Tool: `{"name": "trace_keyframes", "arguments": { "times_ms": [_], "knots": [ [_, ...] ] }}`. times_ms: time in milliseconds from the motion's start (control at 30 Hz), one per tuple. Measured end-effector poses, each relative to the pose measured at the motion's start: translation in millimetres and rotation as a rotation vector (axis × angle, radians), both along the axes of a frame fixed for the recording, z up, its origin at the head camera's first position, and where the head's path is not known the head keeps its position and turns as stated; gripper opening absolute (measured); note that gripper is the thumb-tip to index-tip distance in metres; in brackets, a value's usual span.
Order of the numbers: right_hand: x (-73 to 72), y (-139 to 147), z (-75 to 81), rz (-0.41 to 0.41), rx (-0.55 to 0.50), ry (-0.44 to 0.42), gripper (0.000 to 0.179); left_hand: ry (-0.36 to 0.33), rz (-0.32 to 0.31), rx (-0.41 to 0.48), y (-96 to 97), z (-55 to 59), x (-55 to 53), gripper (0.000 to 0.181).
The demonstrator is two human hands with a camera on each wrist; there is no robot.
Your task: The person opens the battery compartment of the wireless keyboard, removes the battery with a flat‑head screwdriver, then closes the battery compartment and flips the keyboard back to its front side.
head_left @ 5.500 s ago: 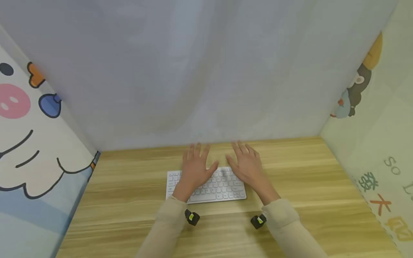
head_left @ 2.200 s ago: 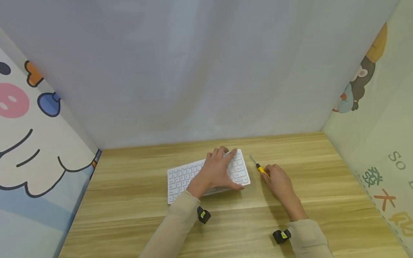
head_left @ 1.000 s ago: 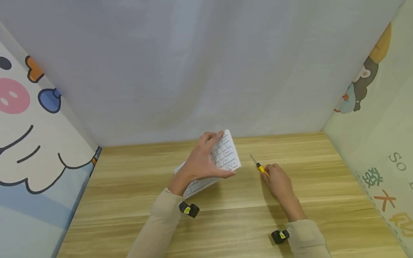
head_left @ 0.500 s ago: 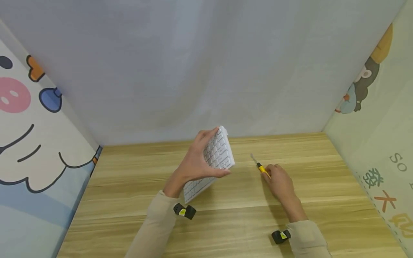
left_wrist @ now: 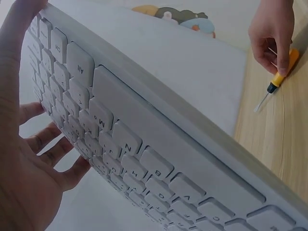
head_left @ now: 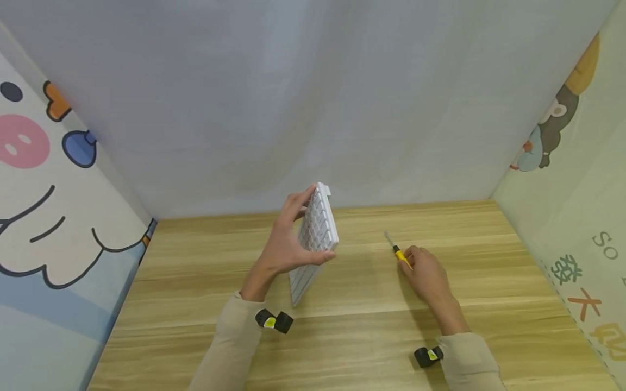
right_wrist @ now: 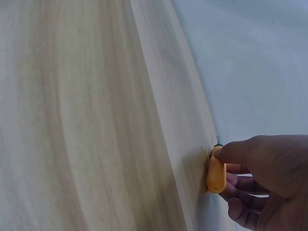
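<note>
My left hand (head_left: 283,247) grips a white keyboard (head_left: 317,225) across its width, thumb on the near long edge and fingers on the far one. The keyboard is tilted steeply, one end raised and the other low by the tabletop; whether the low end touches is hard to tell. Its keys face left, towards my palm, and show large in the left wrist view (left_wrist: 130,139). On the right, my right hand (head_left: 427,274) pinches the yellow handle of a small screwdriver (head_left: 401,255) between thumb and fingers, low over the table. The metal shaft points away from me, to the back left.
The wood-grain table (head_left: 371,336) ends at a pale grey curtain-like wall (head_left: 313,108) behind. Printed cartoon panels stand at the left (head_left: 29,206) and right (head_left: 562,217). Black wrist cameras (head_left: 274,321) sit on both sleeves.
The keyboard lay flat under both hands at first. My left hand has since gripped its right end, lifted it and tipped it leftwards. My right hand came to hold the screwdriver and stays nearly still.
</note>
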State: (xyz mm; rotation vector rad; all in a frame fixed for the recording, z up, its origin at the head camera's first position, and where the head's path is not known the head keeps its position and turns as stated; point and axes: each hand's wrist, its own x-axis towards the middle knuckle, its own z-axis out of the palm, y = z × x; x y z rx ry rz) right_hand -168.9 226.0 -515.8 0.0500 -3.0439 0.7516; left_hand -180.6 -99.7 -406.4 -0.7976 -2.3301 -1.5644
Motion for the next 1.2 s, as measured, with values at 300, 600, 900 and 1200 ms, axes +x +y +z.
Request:
{"name": "trace_keyframes", "arguments": {
  "times_ms": [300,600,900,1200],
  "knots": [
    [0.1,1,2.0,-0.003,-0.007,-0.017,0.028,0.001,-0.016,0.137,-2.3,-1.2,1.9,0.125],
    [1.0,0,3.7,0.009,0.006,0.052,0.034,-0.003,-0.044,0.204,0.0,0.4,4.1,0.124],
    [-2.3,-11,12.3,0.103,-0.099,0.148,0.041,-0.017,-0.086,0.265,3.1,-1.2,5.8,0.125],
    [-9.4,-32,17.4,0.358,-0.395,-0.036,0.060,-0.006,-0.120,0.331,8.2,0.9,7.3,0.126]
  ]
}}
